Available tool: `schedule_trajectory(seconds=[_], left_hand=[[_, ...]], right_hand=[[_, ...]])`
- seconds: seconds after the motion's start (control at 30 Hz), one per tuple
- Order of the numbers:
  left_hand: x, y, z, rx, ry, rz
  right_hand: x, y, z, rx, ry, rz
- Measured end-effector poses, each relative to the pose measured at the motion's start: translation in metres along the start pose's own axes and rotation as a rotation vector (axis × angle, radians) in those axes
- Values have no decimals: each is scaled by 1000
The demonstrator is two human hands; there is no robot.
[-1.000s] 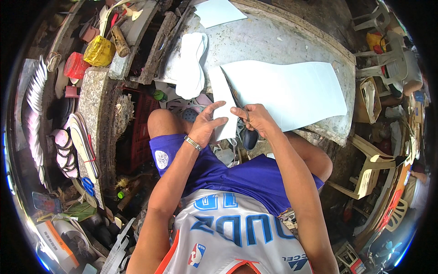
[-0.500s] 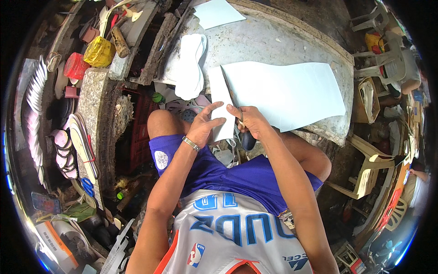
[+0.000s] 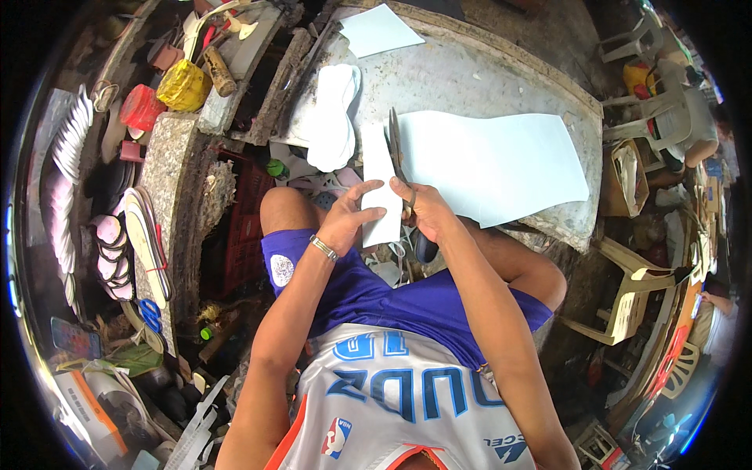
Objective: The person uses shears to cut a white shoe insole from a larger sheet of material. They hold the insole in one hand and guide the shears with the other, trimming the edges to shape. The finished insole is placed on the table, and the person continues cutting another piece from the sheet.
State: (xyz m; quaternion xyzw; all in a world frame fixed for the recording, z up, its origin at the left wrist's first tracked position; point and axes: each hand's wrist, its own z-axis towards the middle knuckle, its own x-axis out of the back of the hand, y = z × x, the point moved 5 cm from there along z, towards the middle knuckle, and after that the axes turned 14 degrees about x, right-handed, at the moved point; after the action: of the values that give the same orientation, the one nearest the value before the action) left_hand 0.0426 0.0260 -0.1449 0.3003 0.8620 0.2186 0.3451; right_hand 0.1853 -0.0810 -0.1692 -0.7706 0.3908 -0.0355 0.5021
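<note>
Spanning worn stone table (image 3: 501,86) — pale sheet (image 3: 493,160)

A cramped shoemaking workshop, open-air by the look of it. A worn, stained metal worktable (image 3: 501,86) carries a big pale sheet (image 3: 493,160) of sole material. Left of that table, rows of cut shoe soles (image 3: 145,239) line a rough stone block (image 3: 168,168), with stacked white insoles (image 3: 70,137) beyond. A hammer (image 3: 219,70) lies above the block, and white plastic chairs (image 3: 627,301) crowd the table's right.
</note>
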Motion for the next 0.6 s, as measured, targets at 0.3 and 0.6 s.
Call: schedule_trajectory(seconds=[0.3,0.6], left_hand=[[-8,-17,-18,-75,30,33],[-51,25,-54,-444,202,177]], right_hand=[[2,7,-77,-47,-102,21],[-4,8,-147,205,-70,-94]])
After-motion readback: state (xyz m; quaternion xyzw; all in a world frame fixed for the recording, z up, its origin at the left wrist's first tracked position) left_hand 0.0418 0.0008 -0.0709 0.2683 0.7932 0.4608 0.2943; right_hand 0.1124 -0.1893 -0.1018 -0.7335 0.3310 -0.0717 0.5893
